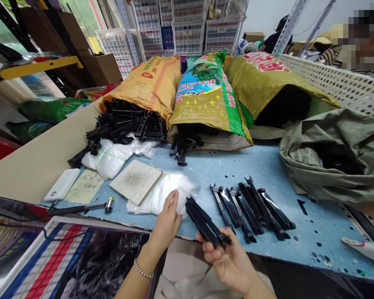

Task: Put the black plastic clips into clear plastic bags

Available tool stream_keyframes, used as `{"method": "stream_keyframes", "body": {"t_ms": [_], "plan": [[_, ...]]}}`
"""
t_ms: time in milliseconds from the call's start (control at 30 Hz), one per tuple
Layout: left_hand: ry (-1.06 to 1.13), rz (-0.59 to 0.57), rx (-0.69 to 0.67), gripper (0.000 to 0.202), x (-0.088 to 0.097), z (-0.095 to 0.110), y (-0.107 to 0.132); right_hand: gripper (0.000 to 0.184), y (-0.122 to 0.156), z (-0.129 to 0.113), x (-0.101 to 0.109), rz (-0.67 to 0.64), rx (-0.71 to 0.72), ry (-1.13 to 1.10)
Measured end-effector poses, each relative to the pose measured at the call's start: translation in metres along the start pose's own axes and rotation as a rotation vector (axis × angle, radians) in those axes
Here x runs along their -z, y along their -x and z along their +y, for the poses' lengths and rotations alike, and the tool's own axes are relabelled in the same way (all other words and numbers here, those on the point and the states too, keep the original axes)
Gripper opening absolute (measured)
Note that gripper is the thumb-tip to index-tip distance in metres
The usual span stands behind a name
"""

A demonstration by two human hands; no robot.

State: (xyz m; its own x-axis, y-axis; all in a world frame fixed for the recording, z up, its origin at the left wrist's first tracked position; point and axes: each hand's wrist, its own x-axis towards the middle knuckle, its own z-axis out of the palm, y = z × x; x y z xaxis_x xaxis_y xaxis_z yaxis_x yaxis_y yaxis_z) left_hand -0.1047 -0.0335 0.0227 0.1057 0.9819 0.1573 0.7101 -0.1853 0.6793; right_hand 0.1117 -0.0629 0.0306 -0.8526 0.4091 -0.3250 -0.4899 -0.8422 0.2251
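Observation:
My right hand [226, 261] is closed around the lower end of long black plastic clip-like parts [204, 224], held tilted over the table's front edge. They appear to be two, side by side. My left hand [168, 220] has its fingers stretched out at a stack of clear plastic bags [171, 189]; whether it pinches a bag edge I cannot make out. Right of the held pieces, several similar black parts [252, 207] lie in a slanted row on the blue tabletop [224, 166]. A speckled square tile [136, 180] rests partly on the bags.
Behind stand an orange sack [156, 79] spilling black parts, a green-gold sack [205, 104] and an olive sack [268, 79]. A grey-green cloth bag [324, 124] sits right. Left are tied bags [109, 158], a white power bank [62, 185] and a corded tool [93, 206].

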Motion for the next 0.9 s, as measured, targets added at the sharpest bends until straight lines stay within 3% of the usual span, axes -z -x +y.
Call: {"method": "stream_keyframes", "body": {"t_ms": [200,400,533,633,800,833,900], "plan": [[-0.160,-0.040,-0.193,0.077,-0.006,0.020,0.016,0.047,-0.008,-0.005,-0.013,-0.017,0.043,0.043],[-0.051,0.073,-0.100,0.081,-0.008,0.009,0.005,0.055,-0.008,0.010,-0.012,-0.038,0.069,0.093],[-0.022,0.106,-0.138,0.079,-0.008,0.018,0.011,0.054,-0.013,0.006,-0.008,0.010,0.144,0.256],[-0.026,0.039,-0.245,0.077,-0.010,0.034,0.025,0.051,-0.017,-0.004,-0.013,0.171,0.271,0.553],[0.084,-0.199,-0.398,0.078,-0.011,0.050,0.039,0.039,-0.014,0.005,-0.032,0.606,0.658,1.499],[0.131,-0.233,-0.385,0.075,-0.006,0.051,0.040,0.043,-0.011,0.010,-0.036,0.603,0.660,1.646],[0.207,-0.247,-0.284,0.061,0.015,0.054,0.045,0.057,-0.004,0.018,-0.044,0.453,0.555,1.819]]}}
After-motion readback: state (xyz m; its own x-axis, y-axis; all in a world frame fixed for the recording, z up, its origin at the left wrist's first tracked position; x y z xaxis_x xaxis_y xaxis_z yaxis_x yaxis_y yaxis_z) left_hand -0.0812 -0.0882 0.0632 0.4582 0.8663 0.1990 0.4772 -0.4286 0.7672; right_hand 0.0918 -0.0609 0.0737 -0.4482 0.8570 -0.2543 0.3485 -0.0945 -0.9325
